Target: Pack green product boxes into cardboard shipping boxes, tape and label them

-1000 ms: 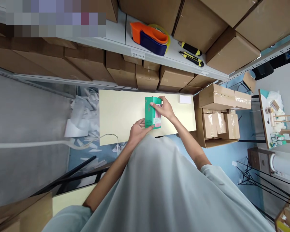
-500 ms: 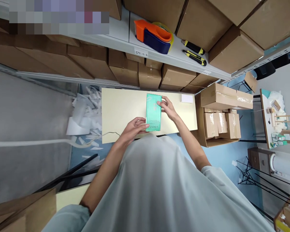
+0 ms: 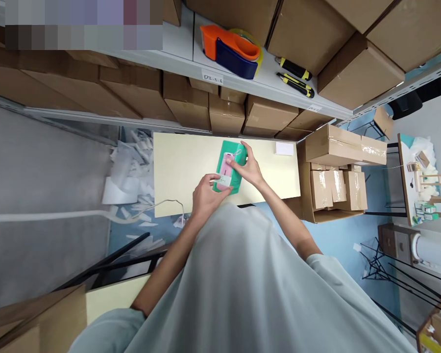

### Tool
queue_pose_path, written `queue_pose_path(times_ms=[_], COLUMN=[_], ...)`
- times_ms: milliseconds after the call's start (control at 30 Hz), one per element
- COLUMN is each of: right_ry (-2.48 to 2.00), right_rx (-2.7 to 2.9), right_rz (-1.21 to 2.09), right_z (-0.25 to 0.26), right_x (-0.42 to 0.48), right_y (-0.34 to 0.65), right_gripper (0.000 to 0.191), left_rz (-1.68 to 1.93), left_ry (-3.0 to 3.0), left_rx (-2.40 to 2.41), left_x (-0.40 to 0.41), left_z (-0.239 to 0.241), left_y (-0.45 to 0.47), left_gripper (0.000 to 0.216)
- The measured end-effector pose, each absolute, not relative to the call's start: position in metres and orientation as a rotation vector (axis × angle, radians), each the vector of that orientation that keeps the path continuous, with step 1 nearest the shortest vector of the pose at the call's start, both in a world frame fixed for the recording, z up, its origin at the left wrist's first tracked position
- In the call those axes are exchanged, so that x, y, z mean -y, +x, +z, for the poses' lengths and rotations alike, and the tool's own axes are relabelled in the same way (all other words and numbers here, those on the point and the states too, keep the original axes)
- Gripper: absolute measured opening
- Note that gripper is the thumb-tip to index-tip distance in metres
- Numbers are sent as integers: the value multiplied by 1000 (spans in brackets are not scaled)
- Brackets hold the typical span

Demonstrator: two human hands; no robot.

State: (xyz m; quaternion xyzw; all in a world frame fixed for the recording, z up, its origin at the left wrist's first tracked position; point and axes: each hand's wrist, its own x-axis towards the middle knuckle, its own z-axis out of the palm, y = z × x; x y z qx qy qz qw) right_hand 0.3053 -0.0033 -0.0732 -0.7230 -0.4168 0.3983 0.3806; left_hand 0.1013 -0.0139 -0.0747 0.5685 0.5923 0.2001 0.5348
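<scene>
Above the pale yellow table [image 3: 183, 162], a green box [image 3: 238, 182] is held tilted between both hands. The face toward me carries a picture of a pink device with a strap, with a pale label patch low on it. My left hand [image 3: 206, 195] grips the lower left edge, thumb on the front face. At the upper right edge my right hand [image 3: 250, 169] holds it, thumb lying across the pink picture and fingers behind. A small white box [image 3: 284, 148] lies at the table's far right corner.
A shelf ahead bears an orange and blue tape dispenser [image 3: 231, 51], two box cutters [image 3: 296, 78] and cardboard boxes [image 3: 272, 117]. To the right stands an open carton [image 3: 308, 196] of smaller boxes. White scraps [image 3: 132, 171] lie left, near a white cable [image 3: 77, 216].
The green box has been turned over, from a plain printed face to one with a pink picture, and now leans. Both hands have shifted their hold on it.
</scene>
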Motion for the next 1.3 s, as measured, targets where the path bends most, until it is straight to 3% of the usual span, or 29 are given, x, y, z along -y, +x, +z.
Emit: queue_pose_path(times_ms=[133,267,633,900,1100,1300], right_ry=[-1752,-1585,-1446,-1698,-1728,-1494], right_rx=[980,824,930,1048,1059,907], right_rz=[1084,1325,1446,1236,1117,1335], right_z=[-68,-68,-72,-83,-79,-82], right_x=[3,9,14,10,14,20], right_y=[313,329,337,320,304,324], right_gripper=[82,80,89,120,115,105], left_rz=[531,422,346,525,540,421], left_ry=[1226,852,748,959,1226,833], left_rx=[-1255,-1035,-992,-1326,-1372,-1021], left_x=[14,8,16,18,30,21], left_z=[-72,-76,-88,-96,-80,-84], left_y=[95,82,85,99,105,82], left_gripper=[69,83,89,81,90,86])
